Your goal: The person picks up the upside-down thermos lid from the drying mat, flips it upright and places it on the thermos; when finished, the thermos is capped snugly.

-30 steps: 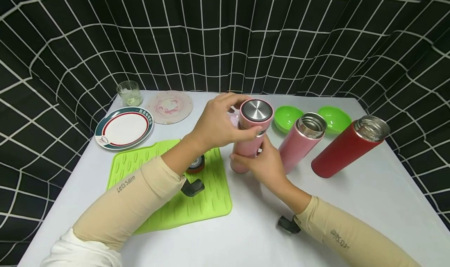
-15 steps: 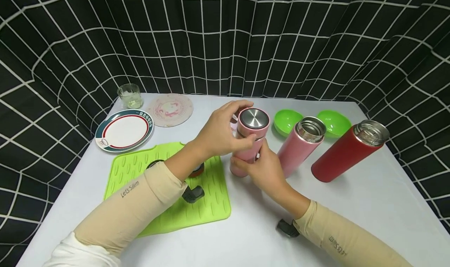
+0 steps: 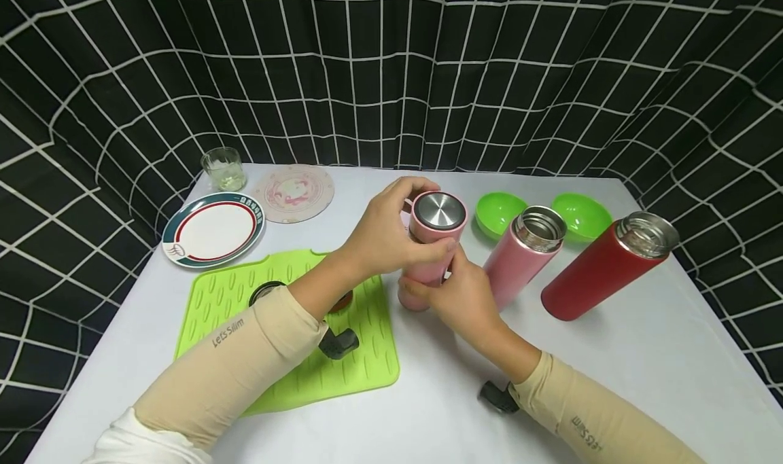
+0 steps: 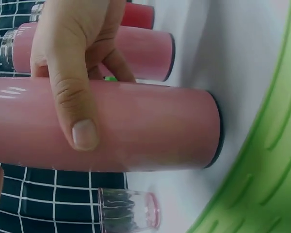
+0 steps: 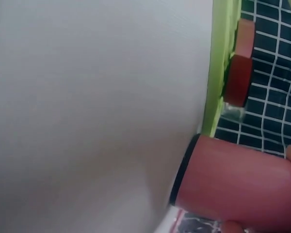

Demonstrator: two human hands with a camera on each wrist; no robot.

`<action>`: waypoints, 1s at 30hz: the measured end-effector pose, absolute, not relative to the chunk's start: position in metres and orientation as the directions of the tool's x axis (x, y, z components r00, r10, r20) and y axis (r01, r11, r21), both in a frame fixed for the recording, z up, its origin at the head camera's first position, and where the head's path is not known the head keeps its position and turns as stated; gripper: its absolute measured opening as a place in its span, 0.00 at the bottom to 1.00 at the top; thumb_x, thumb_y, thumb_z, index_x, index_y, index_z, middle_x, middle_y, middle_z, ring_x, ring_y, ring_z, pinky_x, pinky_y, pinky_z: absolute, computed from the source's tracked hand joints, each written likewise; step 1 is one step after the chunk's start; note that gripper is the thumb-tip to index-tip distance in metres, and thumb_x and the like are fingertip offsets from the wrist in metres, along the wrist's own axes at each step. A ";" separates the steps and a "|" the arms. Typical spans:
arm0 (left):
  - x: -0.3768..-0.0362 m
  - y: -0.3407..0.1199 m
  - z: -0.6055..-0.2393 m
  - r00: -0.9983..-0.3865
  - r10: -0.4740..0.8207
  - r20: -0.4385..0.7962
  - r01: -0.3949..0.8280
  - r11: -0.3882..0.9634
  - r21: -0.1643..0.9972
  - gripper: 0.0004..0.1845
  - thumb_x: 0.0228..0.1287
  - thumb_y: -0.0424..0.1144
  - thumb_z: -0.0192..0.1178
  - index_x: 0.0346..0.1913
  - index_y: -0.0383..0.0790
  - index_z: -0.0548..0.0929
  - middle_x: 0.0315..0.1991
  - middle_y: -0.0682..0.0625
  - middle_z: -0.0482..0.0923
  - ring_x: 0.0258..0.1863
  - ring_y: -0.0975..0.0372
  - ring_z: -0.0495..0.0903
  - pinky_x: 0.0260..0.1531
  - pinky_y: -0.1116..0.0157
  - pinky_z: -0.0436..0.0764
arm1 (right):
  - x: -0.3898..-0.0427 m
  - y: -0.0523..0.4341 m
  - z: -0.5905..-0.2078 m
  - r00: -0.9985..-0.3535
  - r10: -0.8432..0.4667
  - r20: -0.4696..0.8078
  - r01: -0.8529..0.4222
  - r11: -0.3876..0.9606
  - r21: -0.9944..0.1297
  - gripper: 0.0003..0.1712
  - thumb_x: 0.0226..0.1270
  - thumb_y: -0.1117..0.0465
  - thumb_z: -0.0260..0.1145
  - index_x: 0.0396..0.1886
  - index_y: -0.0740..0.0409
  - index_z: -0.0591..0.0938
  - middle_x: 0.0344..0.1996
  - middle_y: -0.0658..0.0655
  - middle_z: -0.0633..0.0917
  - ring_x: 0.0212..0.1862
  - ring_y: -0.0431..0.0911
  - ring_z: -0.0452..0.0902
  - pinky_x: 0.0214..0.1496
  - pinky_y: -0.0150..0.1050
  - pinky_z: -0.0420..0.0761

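A pink thermos bottle (image 3: pixel 411 299) stands on the white table, held by both hands. My left hand (image 3: pixel 391 236) grips its steel-topped pink lid (image 3: pixel 440 211) from the left, thumb across the front. Lower down, my right hand (image 3: pixel 467 294) is wrapped round the bottle's body. In the left wrist view the right thumb lies over the pink bottle (image 4: pixel 155 128); the lid is out of frame there. The right wrist view shows the bottle's base (image 5: pixel 233 184) beside the green mat's edge. Right of it stand a lidless pink bottle (image 3: pixel 520 263) and a lidless red bottle (image 3: pixel 599 267).
The green mat (image 3: pixel 361 355) lies under my left forearm, bearing a red lid (image 5: pixel 238 80) and a pink lid (image 5: pixel 245 38). Behind are a rimmed plate (image 3: pixel 214 229), a round pink-patterned mat (image 3: pixel 293 193), a glass (image 3: pixel 223 170) and two green bowls (image 3: pixel 498 212) (image 3: pixel 584 216).
The lid has come down a little with my left hand, and the steel band under it has narrowed. My left thumb has shifted along the lid. The right hand keeps its hold.
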State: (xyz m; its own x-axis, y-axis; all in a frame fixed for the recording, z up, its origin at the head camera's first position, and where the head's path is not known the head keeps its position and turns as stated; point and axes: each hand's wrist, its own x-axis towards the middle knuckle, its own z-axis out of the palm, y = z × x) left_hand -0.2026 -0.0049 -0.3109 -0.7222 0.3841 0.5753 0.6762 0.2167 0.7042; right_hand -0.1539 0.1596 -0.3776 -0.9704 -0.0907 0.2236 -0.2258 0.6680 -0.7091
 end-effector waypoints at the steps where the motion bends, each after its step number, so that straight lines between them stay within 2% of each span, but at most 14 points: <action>1: -0.202 -0.005 -0.312 -0.715 0.389 0.582 0.683 0.206 0.701 0.36 0.45 0.43 0.75 0.58 0.37 0.74 0.52 0.51 0.76 0.47 0.65 0.76 0.46 0.66 0.77 | -0.154 0.159 -0.378 -0.970 -0.093 0.225 -0.229 0.666 -0.710 0.42 0.44 0.39 0.80 0.56 0.51 0.72 0.36 0.49 0.85 0.36 0.43 0.80 0.35 0.40 0.78; 4: -0.202 -0.007 -0.314 -0.701 0.405 0.586 0.689 0.175 0.703 0.38 0.46 0.41 0.74 0.62 0.36 0.72 0.55 0.49 0.75 0.49 0.64 0.76 0.47 0.65 0.77 | -0.153 0.157 -0.379 -0.969 -0.095 0.229 -0.233 0.660 -0.714 0.42 0.44 0.40 0.80 0.55 0.51 0.72 0.37 0.49 0.85 0.36 0.42 0.80 0.36 0.40 0.78; 10: -0.201 -0.007 -0.314 -0.747 0.386 0.541 0.634 0.167 0.755 0.37 0.46 0.42 0.75 0.60 0.37 0.71 0.52 0.50 0.76 0.47 0.63 0.76 0.47 0.63 0.77 | -0.154 0.157 -0.380 -0.964 -0.085 0.252 -0.244 0.657 -0.713 0.42 0.44 0.41 0.80 0.56 0.50 0.72 0.38 0.48 0.85 0.39 0.42 0.81 0.38 0.40 0.79; 13: -0.201 -0.007 -0.314 -0.741 0.404 0.537 0.634 0.156 0.758 0.40 0.46 0.42 0.74 0.63 0.37 0.69 0.55 0.48 0.75 0.50 0.64 0.75 0.48 0.63 0.77 | -0.154 0.158 -0.380 -0.965 -0.081 0.251 -0.241 0.660 -0.711 0.42 0.44 0.42 0.80 0.57 0.50 0.72 0.39 0.48 0.85 0.40 0.42 0.81 0.40 0.40 0.79; 20: -0.201 -0.010 -0.313 -0.734 0.388 0.557 0.647 0.149 0.748 0.41 0.46 0.41 0.73 0.63 0.35 0.66 0.55 0.47 0.73 0.52 0.62 0.73 0.51 0.64 0.75 | -0.155 0.155 -0.378 -0.972 -0.077 0.222 -0.218 0.650 -0.728 0.43 0.42 0.43 0.82 0.57 0.49 0.72 0.40 0.48 0.85 0.41 0.42 0.81 0.40 0.41 0.80; 27: -0.199 -0.008 -0.313 -0.738 0.427 0.523 0.622 0.129 0.772 0.42 0.46 0.39 0.73 0.64 0.35 0.64 0.57 0.45 0.72 0.54 0.61 0.72 0.55 0.64 0.72 | -0.154 0.157 -0.376 -0.977 -0.058 0.206 -0.191 0.665 -0.722 0.42 0.42 0.42 0.82 0.56 0.50 0.73 0.40 0.49 0.86 0.42 0.43 0.81 0.41 0.42 0.79; 30: -0.199 -0.010 -0.314 -0.743 0.444 0.501 0.609 0.138 0.781 0.43 0.46 0.42 0.74 0.64 0.35 0.63 0.57 0.46 0.70 0.55 0.62 0.71 0.55 0.64 0.72 | -0.153 0.156 -0.377 -0.977 -0.053 0.208 -0.189 0.668 -0.720 0.42 0.42 0.43 0.82 0.55 0.51 0.73 0.39 0.50 0.86 0.41 0.44 0.81 0.40 0.42 0.79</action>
